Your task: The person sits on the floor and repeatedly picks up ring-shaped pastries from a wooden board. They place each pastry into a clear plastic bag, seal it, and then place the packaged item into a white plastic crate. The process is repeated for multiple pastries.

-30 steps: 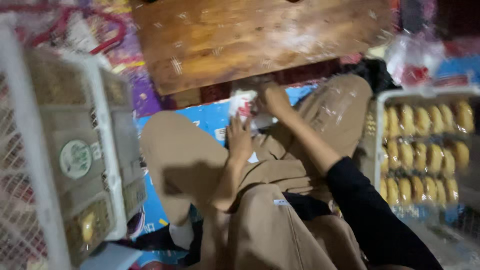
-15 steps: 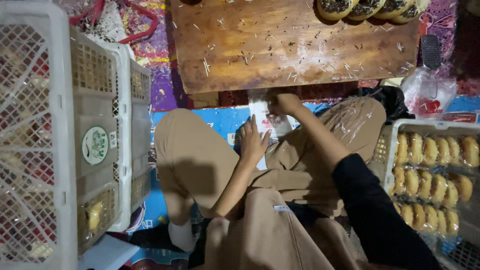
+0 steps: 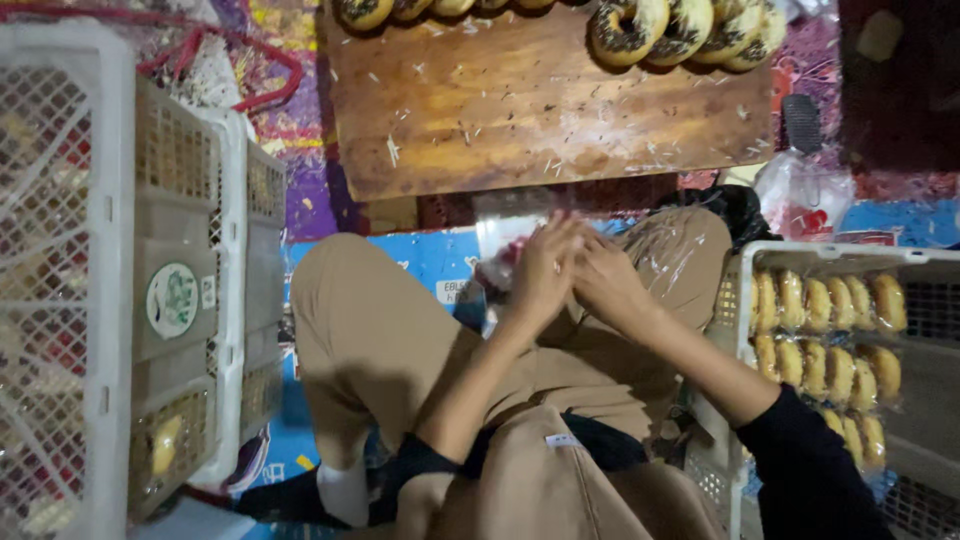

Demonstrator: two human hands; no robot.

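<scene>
Left hand [image 3: 545, 275]: fingers curled on clear plastic bag [image 3: 505, 225] | Right hand [image 3: 605, 280]: touching left, grip unclear | Doughnuts [image 3: 690, 25]: 12 o'clock, on wooden board [image 3: 520, 110]

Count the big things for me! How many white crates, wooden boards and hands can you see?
White crates: 3, a big one at far left, a second beside it, another at right holding bagged donuts
Wooden boards: 1
Hands: 2, left hand, right hand
Total: 6
</scene>
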